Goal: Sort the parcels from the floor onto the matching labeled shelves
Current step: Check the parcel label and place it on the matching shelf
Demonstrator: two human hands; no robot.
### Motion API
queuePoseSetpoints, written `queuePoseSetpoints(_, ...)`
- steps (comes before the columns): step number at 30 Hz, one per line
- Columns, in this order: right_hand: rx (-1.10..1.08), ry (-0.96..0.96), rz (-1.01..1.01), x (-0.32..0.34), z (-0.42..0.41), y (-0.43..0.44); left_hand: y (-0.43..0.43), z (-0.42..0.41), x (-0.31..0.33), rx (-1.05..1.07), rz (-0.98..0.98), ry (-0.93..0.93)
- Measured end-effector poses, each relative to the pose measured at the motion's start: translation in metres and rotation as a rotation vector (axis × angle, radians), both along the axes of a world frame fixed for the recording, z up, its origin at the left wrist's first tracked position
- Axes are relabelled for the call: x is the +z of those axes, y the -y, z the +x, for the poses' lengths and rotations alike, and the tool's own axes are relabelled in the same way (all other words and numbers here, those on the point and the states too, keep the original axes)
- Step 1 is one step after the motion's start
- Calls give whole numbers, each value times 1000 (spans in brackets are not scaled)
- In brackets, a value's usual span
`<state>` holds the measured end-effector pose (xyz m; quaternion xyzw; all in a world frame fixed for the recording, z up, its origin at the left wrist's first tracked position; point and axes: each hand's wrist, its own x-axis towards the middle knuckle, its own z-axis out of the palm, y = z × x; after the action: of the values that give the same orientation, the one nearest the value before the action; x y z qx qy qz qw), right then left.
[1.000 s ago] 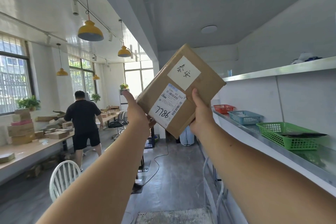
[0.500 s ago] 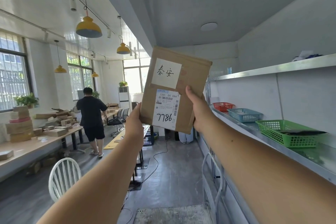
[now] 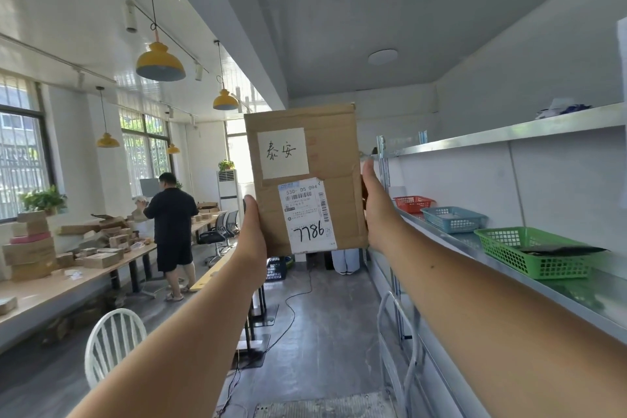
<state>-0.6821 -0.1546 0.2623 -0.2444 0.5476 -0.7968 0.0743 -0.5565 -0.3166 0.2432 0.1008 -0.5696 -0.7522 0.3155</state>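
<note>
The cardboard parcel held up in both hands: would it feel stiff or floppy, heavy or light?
Probably stiff: the cardboard parcel looks flat though gripped only at its side edges. Likely fairly light, since the left hand and right hand hold it up at arm's length by those edges. Plain cardboard should not be slippery.

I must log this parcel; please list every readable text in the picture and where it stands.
"泰安": handwritten on the white paper label of the parcel.
"530- D5 094": printed on the shipping label.
"7786": handwritten low on it.
Its small print: too small to read.
</note>
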Motion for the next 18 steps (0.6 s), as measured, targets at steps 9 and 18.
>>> queuePoseSetpoints(9, -144, -46, 29, 4, 6, -15, 3, -2, 20, -69, -53, -42)
queuePoseSetpoints(18, -14, -82, 25, 7, -2, -20, 10, -16, 12, -108, -53, -36)
